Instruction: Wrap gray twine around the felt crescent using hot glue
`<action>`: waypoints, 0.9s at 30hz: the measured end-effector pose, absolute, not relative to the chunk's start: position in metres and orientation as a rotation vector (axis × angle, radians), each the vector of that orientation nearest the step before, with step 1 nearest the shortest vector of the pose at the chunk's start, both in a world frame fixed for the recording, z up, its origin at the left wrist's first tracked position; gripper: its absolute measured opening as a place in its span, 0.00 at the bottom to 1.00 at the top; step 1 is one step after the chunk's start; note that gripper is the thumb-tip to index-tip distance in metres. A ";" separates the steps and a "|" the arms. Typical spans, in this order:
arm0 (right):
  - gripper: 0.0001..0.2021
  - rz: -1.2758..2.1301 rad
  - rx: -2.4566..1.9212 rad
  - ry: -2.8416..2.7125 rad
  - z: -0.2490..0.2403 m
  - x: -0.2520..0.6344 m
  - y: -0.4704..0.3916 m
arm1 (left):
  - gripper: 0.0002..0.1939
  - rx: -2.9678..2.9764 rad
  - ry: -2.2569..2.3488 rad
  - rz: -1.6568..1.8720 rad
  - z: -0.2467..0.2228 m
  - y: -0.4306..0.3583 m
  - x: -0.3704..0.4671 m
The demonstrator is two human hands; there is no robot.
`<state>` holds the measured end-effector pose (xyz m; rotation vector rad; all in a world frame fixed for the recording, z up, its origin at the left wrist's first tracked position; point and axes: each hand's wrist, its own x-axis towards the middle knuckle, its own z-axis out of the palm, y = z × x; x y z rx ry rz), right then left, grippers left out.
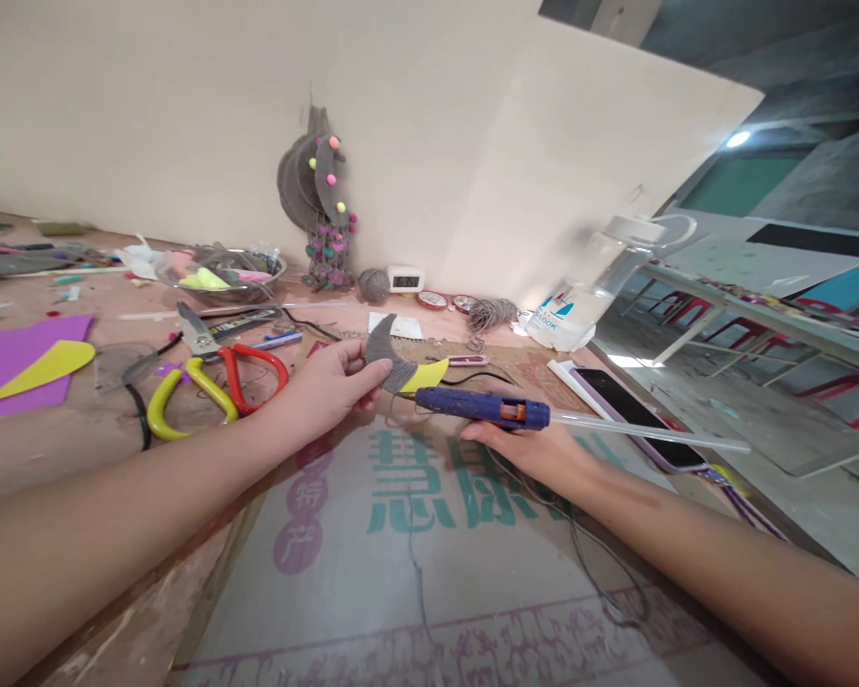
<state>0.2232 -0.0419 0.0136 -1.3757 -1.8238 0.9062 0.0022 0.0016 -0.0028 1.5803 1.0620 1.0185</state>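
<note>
My left hand (336, 382) pinches a crescent-shaped piece (395, 358), partly covered in grey yarn, with bare yellow at its right end. A dark blue glue gun (465, 405) rests in my right hand (526, 444), its fingers wrapped under the body. The gun's nozzle is close beside the yellow end; whether they touch cannot be made out. A long clear glue stick (651, 429) sticks out of the gun's back. Grey yarn (579, 549) trails beneath my right hand over the printed board (344, 601).
Yellow-handled scissors (158, 405) and red-handled ones (258, 382) lie left, near purple sheet (57, 386). Behind are a bowl (221, 286), a yarn ball (373, 284), a small clock (406, 280) and a hanging ornament (319, 191). A bottle (579, 286) and phone (640, 415) are right.
</note>
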 end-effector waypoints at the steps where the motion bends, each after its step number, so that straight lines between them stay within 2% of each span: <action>1: 0.09 0.906 -1.375 -1.822 0.014 0.223 -0.042 | 0.11 1.580 1.069 1.018 -0.002 0.001 0.002; 13: 0.12 0.728 -1.375 -1.954 0.009 0.229 -0.041 | 0.11 1.590 1.075 1.006 -0.001 0.000 0.002; 21: 0.12 0.798 -1.332 -1.942 0.010 0.227 -0.041 | 0.10 1.581 1.060 0.987 -0.003 0.001 0.003; 27: 0.13 0.700 -1.382 -2.007 0.007 0.233 -0.043 | 0.10 1.570 1.061 0.972 0.000 0.000 0.001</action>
